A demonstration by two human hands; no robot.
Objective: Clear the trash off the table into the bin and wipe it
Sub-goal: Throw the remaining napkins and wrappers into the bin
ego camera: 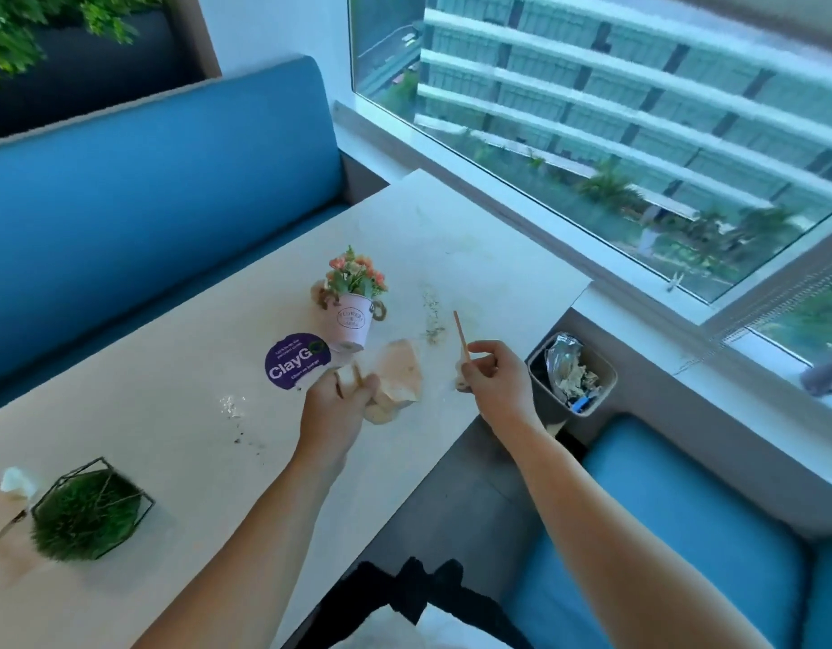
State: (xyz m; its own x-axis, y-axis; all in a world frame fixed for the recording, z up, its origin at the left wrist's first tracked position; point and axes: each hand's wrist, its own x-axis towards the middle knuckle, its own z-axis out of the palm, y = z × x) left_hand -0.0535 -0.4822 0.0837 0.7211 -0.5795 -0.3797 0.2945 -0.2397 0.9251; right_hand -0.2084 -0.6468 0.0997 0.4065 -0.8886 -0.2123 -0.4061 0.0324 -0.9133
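At the far left of the table (180,461) a white tissue (16,480) is seen lying crumpled and not yet collected, just beside a grass ornament (88,512) in a black wire frame, which is judged to be decoration and not rubbish. Further along, a wet smear with dark crumbs (236,409) is left on the bare top, work for the wiping stage. A purple sticker (294,363) and a pink flower pot (350,320) are placed near the middle, the pot tipped slightly, and both are taken to stay. The left hand (336,400) is closed round a crumpled napkin (400,374) and what look like wooden sticks, so that several scraps can be gathered in one grasp before being carried off. A second line of crumbs (432,320) is scattered beyond it. The right hand (491,372) is held just past the table edge, with a wooden stirrer (461,337) pinched upright between thumb and fingers; whether a pale scrap below it is also held cannot be told. The bin (573,372), already holding foil and paper, is set against the sill just beside the table, near that hand, so a short reach is judged enough for the drop
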